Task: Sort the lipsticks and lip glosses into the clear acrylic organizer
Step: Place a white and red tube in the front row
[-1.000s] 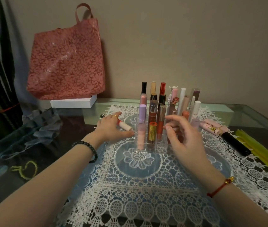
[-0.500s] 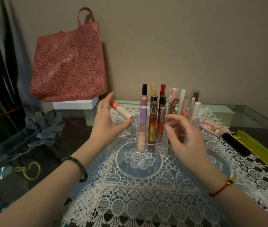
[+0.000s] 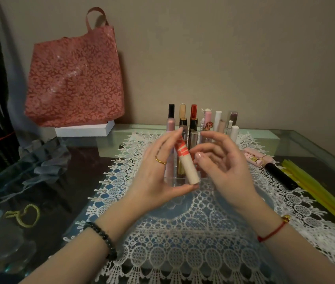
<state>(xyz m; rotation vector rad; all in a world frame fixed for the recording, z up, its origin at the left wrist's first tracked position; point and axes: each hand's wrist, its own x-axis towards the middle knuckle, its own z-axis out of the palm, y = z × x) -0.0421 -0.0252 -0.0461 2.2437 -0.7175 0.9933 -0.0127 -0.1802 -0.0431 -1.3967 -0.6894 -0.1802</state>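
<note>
My left hand (image 3: 158,171) holds a cream lipstick with a red-striped cap (image 3: 186,162), pinched end to end between thumb and fingertips and tilted. It hangs right in front of the clear acrylic organizer (image 3: 172,179), which stands on the lace mat and holds several upright lipsticks and glosses (image 3: 193,119). My right hand (image 3: 222,160) hovers beside the tube with its fingers apart and curled, holding nothing. Both hands hide the organizer's front slots. To the right on the mat lie a pink tube (image 3: 254,158) and a black tube (image 3: 280,176).
The white lace mat (image 3: 183,242) covers a glass table (image 3: 306,144). A red floral bag (image 3: 74,78) stands on a white box (image 3: 84,130) at the back left. Yellow sticks (image 3: 322,193) lie along the right edge. Grey cloth (image 3: 43,162) and a yellow cord (image 3: 25,217) sit at the left.
My left hand picked the cream lipstick up from the mat at the left, lifted it and carried it right, in front of the organizer. My right hand stayed near the organizer.
</note>
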